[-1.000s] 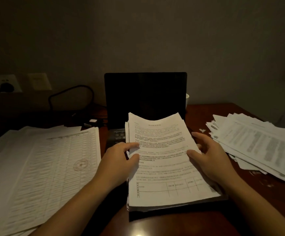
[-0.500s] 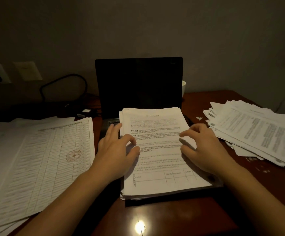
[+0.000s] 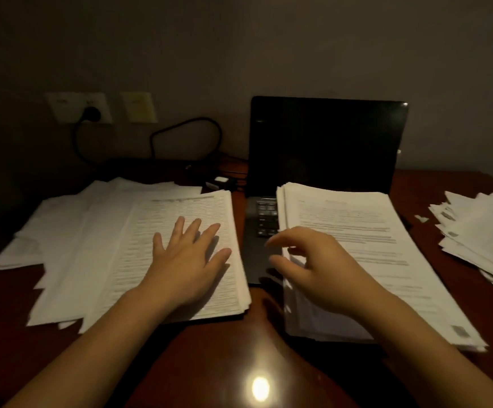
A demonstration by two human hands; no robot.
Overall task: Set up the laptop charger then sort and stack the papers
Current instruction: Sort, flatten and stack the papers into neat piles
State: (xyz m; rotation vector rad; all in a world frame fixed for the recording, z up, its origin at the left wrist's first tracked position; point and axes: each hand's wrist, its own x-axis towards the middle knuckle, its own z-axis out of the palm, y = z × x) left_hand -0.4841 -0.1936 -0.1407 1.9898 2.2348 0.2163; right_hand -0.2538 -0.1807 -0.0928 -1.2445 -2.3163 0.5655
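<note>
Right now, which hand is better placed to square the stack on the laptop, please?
Probably the right hand: it hovers at the left edge of that stack, fingers loosely curled. The left hand lies flat on the left pile.

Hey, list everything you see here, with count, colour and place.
laptop: one, black, open at back centre
table: one, reddish brown, under everything
middle paper stack: one, white, on the laptop keyboard
left paper pile: one, white, spread at left
right paper pile: one, white, far right
wall plates: two, pale, left wall, one with black plug
cable: one, black, looping behind left paper pile
left hand: one, flat on left paper pile
right hand: one, loosely curled at middle paper stack's left edge
</note>
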